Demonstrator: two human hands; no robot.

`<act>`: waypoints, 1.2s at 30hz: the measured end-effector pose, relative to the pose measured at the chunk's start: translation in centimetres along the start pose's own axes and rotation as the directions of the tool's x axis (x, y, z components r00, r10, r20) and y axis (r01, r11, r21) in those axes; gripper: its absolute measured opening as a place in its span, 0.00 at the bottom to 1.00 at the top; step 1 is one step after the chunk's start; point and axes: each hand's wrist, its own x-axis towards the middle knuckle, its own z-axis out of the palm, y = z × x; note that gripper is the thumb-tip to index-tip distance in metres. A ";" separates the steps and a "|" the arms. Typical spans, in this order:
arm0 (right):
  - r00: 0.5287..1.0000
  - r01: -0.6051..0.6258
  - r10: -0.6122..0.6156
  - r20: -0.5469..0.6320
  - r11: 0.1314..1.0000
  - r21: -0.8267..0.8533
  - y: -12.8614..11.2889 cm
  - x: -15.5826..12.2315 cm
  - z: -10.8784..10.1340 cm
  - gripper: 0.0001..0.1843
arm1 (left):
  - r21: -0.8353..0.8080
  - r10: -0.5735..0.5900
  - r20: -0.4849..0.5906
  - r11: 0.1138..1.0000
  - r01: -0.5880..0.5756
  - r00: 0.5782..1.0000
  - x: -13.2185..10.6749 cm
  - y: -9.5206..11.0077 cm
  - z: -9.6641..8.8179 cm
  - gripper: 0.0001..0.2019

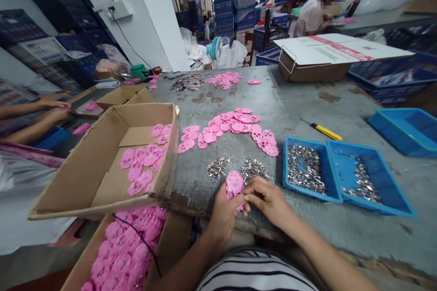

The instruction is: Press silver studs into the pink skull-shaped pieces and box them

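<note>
Grasped in the left grip (pixel 223 211) at the near edge of the worktop (pixel 283 100): a pink moulded piece (pixel 235 183), with its lower part covered by thumb and fingers and its raised markings too small to make out. Close against its lower right edge, the right grip (pixel 268 198), with thumb and finger almost meeting; impossible to tell whether clenched on the piece itself or on something tiny between the fingertips.

Just beyond, a left heap of shiny metal parts (pixel 218 168) and a right heap (pixel 254 167), the latter partly hidden by the right grip. Farther back, an arc of pink pieces (pixel 235 122), many half covered by neighbours. To the right, two blue trays (pixel 312 194) of metal bits too small to tell apart, near a yellow-handled screwdriver (pixel 326 132).

At left, a cardboard carton (pixel 112 182) with more pink pieces inside; partly hidden below, a second carton (pixel 174 236), heaped with pink, crossed by a dark cord (pixel 143 238) and cut off by the frame's bottom. At far left, a co-worker's hands (pixel 56 113), with arms cropped by the frame. In the background, another person (pixel 309 18), partly hidden behind a white-topped box (pixel 341 50).
</note>
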 end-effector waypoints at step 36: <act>0.990 -0.035 0.040 -0.132 0.998 0.044 0.4 -0.8 1.6 0.11 | 0.157 0.152 -0.162 0.979 -0.126 0.975 0.4 -0.4 -0.3 0.21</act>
